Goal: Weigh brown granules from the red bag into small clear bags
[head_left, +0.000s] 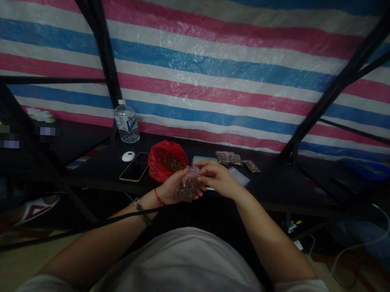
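Note:
My left hand (175,189) holds a small clear plastic bag (186,187) filled with brown bits, above the front edge of the dark table (108,170). My right hand (217,177) pinches the top edge of the same bag. Just behind the hands lies an open red plastic bag (166,159) with more of the brown bits inside. Several small filled bags (235,160) lie in a row at the back of the table, right of the hands.
A water bottle (126,121) stands at the back left beside a black frame post. A white round object (128,156) and a phone (135,166) lie left of the red bag. A striped tarp hangs behind. Cables lie on the floor at right.

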{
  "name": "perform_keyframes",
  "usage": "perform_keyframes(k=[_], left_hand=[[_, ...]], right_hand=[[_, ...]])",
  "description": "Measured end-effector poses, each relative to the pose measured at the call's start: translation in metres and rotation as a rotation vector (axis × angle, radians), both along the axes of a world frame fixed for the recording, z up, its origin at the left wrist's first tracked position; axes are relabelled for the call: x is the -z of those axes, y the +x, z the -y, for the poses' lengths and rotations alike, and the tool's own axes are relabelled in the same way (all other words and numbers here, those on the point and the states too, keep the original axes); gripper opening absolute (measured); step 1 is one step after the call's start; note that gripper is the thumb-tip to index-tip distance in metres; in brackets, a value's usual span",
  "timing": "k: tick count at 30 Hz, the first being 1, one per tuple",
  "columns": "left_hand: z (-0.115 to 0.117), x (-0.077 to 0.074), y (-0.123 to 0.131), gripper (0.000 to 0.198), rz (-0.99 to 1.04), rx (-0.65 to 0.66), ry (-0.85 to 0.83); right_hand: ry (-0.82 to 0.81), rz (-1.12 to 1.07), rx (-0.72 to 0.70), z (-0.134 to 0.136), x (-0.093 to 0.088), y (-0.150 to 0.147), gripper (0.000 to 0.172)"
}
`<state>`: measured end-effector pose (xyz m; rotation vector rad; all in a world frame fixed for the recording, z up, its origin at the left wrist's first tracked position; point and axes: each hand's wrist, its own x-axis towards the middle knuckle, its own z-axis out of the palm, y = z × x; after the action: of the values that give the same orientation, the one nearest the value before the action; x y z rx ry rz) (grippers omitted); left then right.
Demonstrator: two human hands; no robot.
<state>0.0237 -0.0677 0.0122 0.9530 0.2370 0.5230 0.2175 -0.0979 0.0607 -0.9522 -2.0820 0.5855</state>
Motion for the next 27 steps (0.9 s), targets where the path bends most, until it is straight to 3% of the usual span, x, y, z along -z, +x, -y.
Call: perform_keyframes(k=[4,8,11,13,18,23,27], left_hand=[[-0.004,-0.008,0.000,0.045,-0.192,-0.279,0.296],[-0.012,-0.007,0.002,0.033,-0.367,-0.338,0.523],[-0.016,-0.003,0.005,0.036,-0.321,-0.372,0.589],[-0.016,-0.003,0.005,0.034,-0.304,-0.404,0.633],[-0.014,-0.008,0.002,0.031,-0.348,-0.440,0.661],[-0.015,-0.014,-0.002,0.032,-0.331,-0.756,0.647],[-0.016,-0.017,-0.003,0.030,-0.368,-0.826,0.682]], right_hand=[[-0.004,-0.150,0.163,-0.011,0.003,0.010,0.009],[-0.096,-0.221,0.222,-0.019,0.005,0.012,0.015],[-0.274,-0.338,0.195,-0.023,0.009,0.008,0.034],[-0.351,-0.371,0.171,-0.024,0.011,0.006,0.032],[-0.323,-0.372,0.186,-0.024,0.011,0.005,0.022],[-0.303,-0.425,0.192,-0.023,0.013,0.003,0.023],[-0.293,-0.464,0.184,-0.022,0.013,0.000,0.023]])
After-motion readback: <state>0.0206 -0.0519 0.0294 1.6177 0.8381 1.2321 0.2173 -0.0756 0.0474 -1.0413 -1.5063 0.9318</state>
